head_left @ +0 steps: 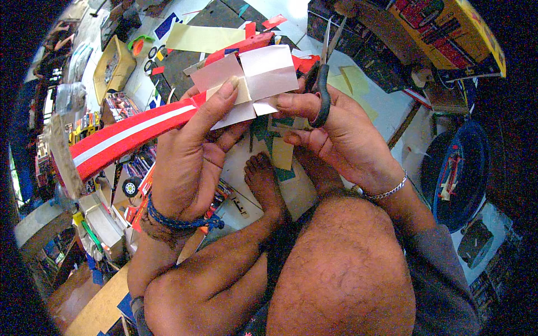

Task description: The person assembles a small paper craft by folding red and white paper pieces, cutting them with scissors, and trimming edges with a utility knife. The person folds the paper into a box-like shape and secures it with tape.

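Note:
My left hand (190, 151) is closed around a long red strip with a white stripe (131, 134), its thumb pressing on a folded piece of white card (270, 70) at the strip's far end. Several flaps stick out from the card. In my right hand (353, 126) are scissors (323, 92), a dark handle loop around a finger and the parted blades pointing up and away. The right thumb tip meets a small white flap at the card's lower edge. Whether those fingers pinch the flap is hard to see. Beyond the card lies another red piece (241, 47), partly hidden.
A yellow tray (115, 70) with small parts stands far left. Paper offcuts (204, 39) cover a dark board (221, 17) ahead. Dark boxes (358, 47) and a yellow-red box (448, 33) stand far right. A blue basin (462, 173) sits at the right. My bare foot (263, 179) is below my hands.

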The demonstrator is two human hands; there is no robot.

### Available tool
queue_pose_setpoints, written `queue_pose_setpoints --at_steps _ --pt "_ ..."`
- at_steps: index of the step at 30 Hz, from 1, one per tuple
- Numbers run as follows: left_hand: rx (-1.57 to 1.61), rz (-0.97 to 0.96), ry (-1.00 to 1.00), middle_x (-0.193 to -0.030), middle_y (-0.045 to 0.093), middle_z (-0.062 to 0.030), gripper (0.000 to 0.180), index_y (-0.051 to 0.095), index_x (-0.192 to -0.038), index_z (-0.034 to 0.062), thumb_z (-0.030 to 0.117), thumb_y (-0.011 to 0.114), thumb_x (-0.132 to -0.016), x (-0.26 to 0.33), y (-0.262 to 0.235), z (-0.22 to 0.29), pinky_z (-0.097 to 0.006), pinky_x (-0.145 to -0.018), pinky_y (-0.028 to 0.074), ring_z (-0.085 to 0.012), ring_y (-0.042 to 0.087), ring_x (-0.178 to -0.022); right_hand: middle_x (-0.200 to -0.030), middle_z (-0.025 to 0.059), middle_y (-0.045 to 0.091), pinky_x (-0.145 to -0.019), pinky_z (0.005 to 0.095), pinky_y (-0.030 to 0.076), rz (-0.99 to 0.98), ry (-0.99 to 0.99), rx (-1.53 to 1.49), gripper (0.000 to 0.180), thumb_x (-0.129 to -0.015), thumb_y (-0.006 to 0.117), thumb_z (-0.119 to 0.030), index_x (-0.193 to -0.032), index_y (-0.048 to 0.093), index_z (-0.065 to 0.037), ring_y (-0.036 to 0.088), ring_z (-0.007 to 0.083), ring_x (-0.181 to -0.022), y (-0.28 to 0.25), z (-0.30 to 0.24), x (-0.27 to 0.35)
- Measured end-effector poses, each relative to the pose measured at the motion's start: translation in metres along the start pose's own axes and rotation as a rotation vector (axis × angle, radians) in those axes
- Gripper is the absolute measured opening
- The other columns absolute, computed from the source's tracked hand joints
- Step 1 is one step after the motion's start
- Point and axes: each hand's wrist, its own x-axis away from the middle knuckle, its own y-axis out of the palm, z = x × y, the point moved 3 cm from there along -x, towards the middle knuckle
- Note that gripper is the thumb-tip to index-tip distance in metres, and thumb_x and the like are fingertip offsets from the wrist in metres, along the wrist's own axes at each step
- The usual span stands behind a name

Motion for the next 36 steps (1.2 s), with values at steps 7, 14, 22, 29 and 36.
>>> queue_pose_setpoints --at_steps 7,14,22,29,36 --pt "-0.004 0.014 -0.007 -0.118 0.069 -0.0097 0.030 0.064 -0.120 0.0025 0.016 0.072 -0.095 0.001 -0.004 0.000 -0.036 -0.093 0.056 -0.0200 0.067 -0.108 -0.109 0.0007 0.066 -0.079 0.0272 0.050 0.002 -0.005 -0.017 0.037 -0.086 0.079 -0.025 -0.116 0.062 -0.010 0.061 0.0111 -0.100 0.002 0.001 0.001" --pt "-0.056 0.051 0.156 -0.120 0.068 -0.0110 0.031 0.066 -0.121 -0.0025 0.015 0.070 -0.096 0.006 -0.020 0.018 -0.036 -0.098 0.056 -0.0216 0.068 -0.110 -0.101 0.0036 0.067 -0.071 0.0293 0.053 0.183 -0.048 0.089 0.036 -0.084 0.082 -0.014 -0.107 0.055 -0.009 0.065 0.0128 -0.089 -0.015 0.008 -0.002" --pt "-0.048 0.053 0.205 -0.122 0.068 -0.0110 0.030 0.065 -0.121 -0.0020 0.016 0.068 -0.097 0.006 -0.027 0.017 -0.034 -0.099 0.056 -0.0214 0.067 -0.112 -0.098 0.0102 0.067 -0.074 0.0311 0.053 0.399 -0.706 1.109 0.040 -0.082 0.079 -0.006 -0.110 0.052 -0.006 0.067 0.0198 -0.085 -0.039 0.014 -0.034" --pt "0.092 0.079 0.338 -0.125 0.068 -0.0134 0.030 0.063 -0.124 -0.0018 0.014 0.065 -0.098 0.004 -0.042 0.035 -0.037 -0.104 0.054 -0.0226 0.066 -0.115 -0.103 0.0047 0.070 -0.076 0.0371 0.054 -0.048 -1.294 1.705 0.031 -0.077 0.071 -0.011 -0.106 0.061 -0.012 0.065 0.0264 -0.074 -0.035 0.026 -0.073" --pt "0.130 -0.029 0.380 -0.126 0.067 -0.0131 0.030 0.064 -0.124 -0.0025 0.012 0.066 -0.098 0.005 -0.045 0.038 -0.037 -0.103 0.055 -0.0233 0.065 -0.117 -0.080 0.0024 0.057 -0.058 0.0343 0.047 -0.245 -1.332 1.857 0.019 -0.088 0.057 -0.019 -0.106 0.056 -0.015 0.055 0.0215 -0.060 -0.012 0.041 -0.087"
